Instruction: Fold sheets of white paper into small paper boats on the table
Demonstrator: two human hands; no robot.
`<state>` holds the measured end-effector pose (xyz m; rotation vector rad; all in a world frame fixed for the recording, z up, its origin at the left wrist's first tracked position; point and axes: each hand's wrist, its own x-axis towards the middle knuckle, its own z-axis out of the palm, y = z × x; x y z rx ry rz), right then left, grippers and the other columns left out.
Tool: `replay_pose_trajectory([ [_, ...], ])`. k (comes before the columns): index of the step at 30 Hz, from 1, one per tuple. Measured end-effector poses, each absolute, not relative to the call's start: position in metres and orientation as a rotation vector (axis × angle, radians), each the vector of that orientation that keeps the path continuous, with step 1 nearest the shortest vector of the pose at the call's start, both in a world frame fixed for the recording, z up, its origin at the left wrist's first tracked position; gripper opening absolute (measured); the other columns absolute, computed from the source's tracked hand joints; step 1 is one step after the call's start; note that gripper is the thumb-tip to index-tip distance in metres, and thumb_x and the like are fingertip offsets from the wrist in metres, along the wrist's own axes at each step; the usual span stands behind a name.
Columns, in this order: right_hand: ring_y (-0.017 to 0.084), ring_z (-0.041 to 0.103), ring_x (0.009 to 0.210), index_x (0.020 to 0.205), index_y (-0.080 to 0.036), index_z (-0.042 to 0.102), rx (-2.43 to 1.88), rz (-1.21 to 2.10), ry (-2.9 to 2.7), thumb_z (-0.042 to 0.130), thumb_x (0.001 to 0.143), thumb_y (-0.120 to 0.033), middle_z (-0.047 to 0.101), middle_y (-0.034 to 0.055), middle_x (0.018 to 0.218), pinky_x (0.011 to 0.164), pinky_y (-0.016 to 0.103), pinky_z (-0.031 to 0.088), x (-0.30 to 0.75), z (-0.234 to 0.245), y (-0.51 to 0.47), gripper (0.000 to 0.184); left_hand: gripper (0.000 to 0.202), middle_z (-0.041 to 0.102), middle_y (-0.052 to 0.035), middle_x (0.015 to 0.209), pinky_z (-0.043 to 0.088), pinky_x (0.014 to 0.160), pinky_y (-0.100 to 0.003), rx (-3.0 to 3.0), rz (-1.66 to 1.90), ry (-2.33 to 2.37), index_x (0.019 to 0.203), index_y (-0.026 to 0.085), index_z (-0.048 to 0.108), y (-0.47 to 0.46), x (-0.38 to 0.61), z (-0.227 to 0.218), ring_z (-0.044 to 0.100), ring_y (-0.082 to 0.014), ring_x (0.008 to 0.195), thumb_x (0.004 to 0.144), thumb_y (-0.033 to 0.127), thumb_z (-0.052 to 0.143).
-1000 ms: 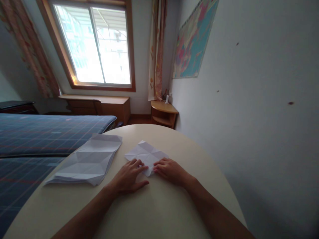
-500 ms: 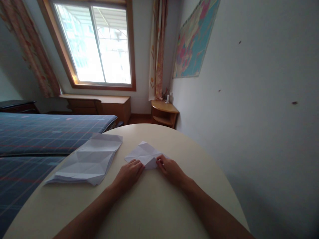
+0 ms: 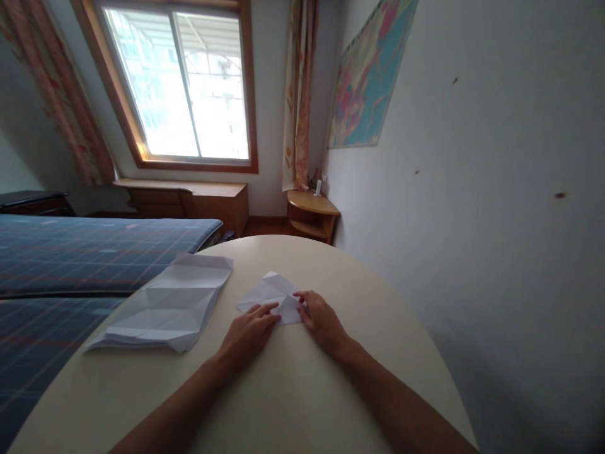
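A small folded sheet of white paper [image 3: 269, 289] with crease lines lies flat on the round cream table [image 3: 283, 391]. At its near left edge is my left hand [image 3: 250, 331], index finger reaching over the paper and thumb along the near edge, closed on it. From the right, my right hand [image 3: 321, 321] holds the paper's right side between thumb and fingers. Both hands cover parts of the near and right edges, so the exact shape there is hidden.
A stack of creased white sheets [image 3: 165, 309] lies on the table's left side. Beyond the table's left edge is a bed with a blue plaid mattress [image 3: 94, 252]. A white wall [image 3: 496, 265] runs along the right. A small corner shelf [image 3: 314, 203] stands behind.
Both hands have shifted slightly on the paper. The raised flap between them now lies flatter, and my left index finger reaches further across it. The stack of sheets stays put.
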<state>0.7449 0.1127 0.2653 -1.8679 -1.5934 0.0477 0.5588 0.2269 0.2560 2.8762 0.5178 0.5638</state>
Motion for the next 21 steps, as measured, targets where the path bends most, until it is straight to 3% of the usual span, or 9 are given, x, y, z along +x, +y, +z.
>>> replay_pose_trajectory([
  [5, 0.025, 0.05, 0.122, 0.12, -0.015, 0.064, -1.959, -0.12, -1.707, 0.045, 0.093, -0.014, 0.059, 0.0118, 0.129, 0.107, 0.04, 0.039, 0.72, 0.275, 0.106, 0.033, 0.025, 0.067, 0.0, 0.125, 0.052, 0.093, -0.039, 2.848, 0.643, 0.395, 0.104, 0.027, 0.072, 0.23, 0.562, 0.252, 0.061, -0.0222, 0.108, 0.096, 0.023, 0.048],
  [10, 0.025, 0.036, 0.139, 0.144, -0.007, 0.042, -1.992, 0.024, -1.806, 0.035, 0.1, -0.031, 0.042, 0.015, 0.15, 0.117, 0.041, 0.029, 0.684, 0.269, 0.099, 0.051, 0.027, 0.067, -0.0022, 0.125, 0.051, 0.097, -0.036, 2.784, 0.673, 0.29, 0.115, 0.026, 0.068, 0.235, 0.563, 0.25, 0.059, -0.0209, 0.107, 0.094, 0.02, 0.051],
  [16, 0.029, 0.02, 0.146, 0.149, -0.002, 0.031, -2.199, 0.211, -1.831, 0.028, 0.1, -0.052, 0.022, 0.0184, 0.156, 0.119, 0.046, 0.018, 0.697, 0.258, 0.1, 0.07, 0.029, 0.067, -0.0049, 0.124, 0.048, 0.101, -0.04, 2.776, 0.655, 0.264, 0.118, 0.025, 0.068, 0.236, 0.561, 0.246, 0.057, -0.0223, 0.114, 0.095, 0.024, 0.05],
  [21, 0.031, 0.017, 0.146, 0.15, 0.004, 0.022, -2.44, 0.205, -1.609, 0.029, 0.097, -0.056, 0.018, 0.0208, 0.157, 0.119, 0.048, 0.014, 0.717, 0.264, 0.101, 0.08, 0.036, 0.062, -0.0034, 0.132, 0.038, 0.11, -0.05, 2.842, 0.571, 0.26, 0.126, 0.028, 0.062, 0.226, 0.558, 0.249, 0.05, -0.0252, 0.127, 0.091, 0.021, 0.053],
])
